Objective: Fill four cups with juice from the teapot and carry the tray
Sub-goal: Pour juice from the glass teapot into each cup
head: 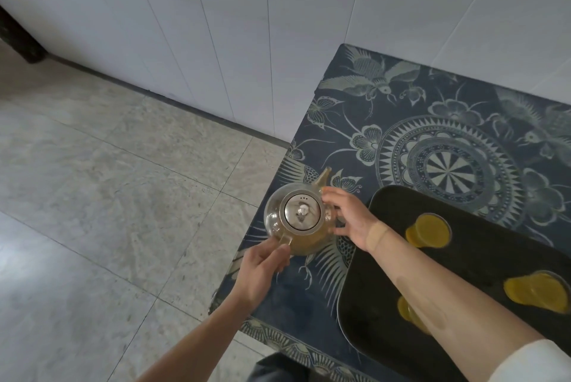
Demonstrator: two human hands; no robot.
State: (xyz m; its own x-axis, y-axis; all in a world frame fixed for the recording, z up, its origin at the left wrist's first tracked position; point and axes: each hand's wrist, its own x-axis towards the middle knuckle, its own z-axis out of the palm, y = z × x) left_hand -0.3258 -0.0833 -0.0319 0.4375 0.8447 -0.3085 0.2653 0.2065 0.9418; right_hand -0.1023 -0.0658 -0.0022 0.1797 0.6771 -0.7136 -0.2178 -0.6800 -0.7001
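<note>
A glass teapot [298, 217] with a metal lid and a little yellow juice stands at the table's left edge, spout pointing away. My left hand [264, 270] grips its handle at the near side. My right hand [347, 217] rests against the pot's right side with fingers spread. To the right lies a black tray [482, 261] holding cups of orange juice: one cup [428, 230] at the far side, another cup [537, 290] at the right, a third cup [408, 312] partly hidden under my right forearm.
The table wears a dark blue cloth [401, 122] with a pale bird and flower pattern and stands against a white panelled wall [216, 26]. Grey tiled floor [108, 196] spreads to the left. The teapot sits close to the table's left edge.
</note>
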